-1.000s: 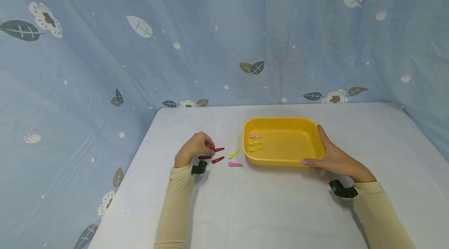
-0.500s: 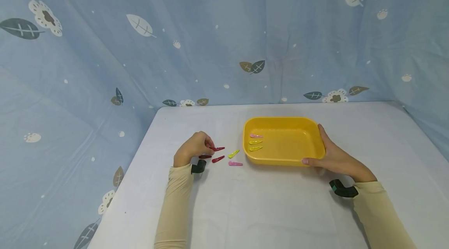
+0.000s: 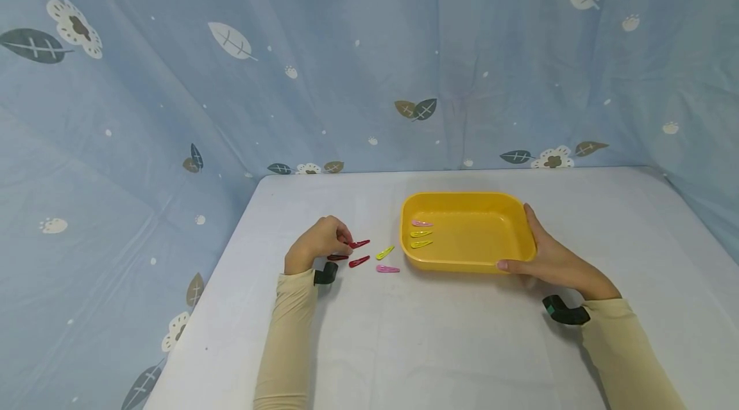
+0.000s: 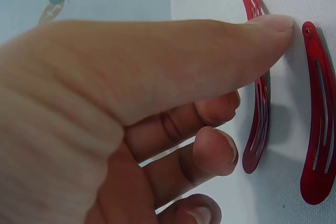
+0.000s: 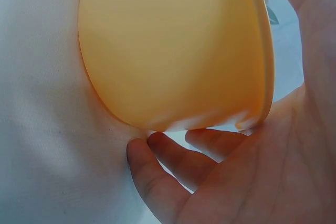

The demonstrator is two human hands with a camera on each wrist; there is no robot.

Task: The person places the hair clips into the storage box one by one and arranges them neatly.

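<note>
In the head view my left hand (image 3: 319, 244) is over several red hair clips, its fingers at the farthest red hair clip (image 3: 359, 244). The left wrist view has the thumb across this clip (image 4: 257, 129); the index finger is hidden behind the thumb. A darker red clip (image 3: 337, 258) lies just beneath the hand, another red clip (image 3: 359, 262) beside it. My right hand (image 3: 557, 262) grips the right end of a yellow tray (image 3: 462, 266), thumb by the front rim. In the right wrist view, fingers (image 5: 181, 158) touch the tray's outer wall.
A yellow clip (image 3: 385, 253) and a pink clip (image 3: 387, 269) lie on the white table (image 3: 439, 339) between the left hand and the tray. Inside the tray, at its left end, are a pink clip (image 3: 422, 223) and two yellow clips (image 3: 421, 244). A blue curtain (image 3: 323, 76) stands behind.
The far red clip at my left fingertips has tilted slightly, its right end now a little farther away. My right hand and the tray stay put.
</note>
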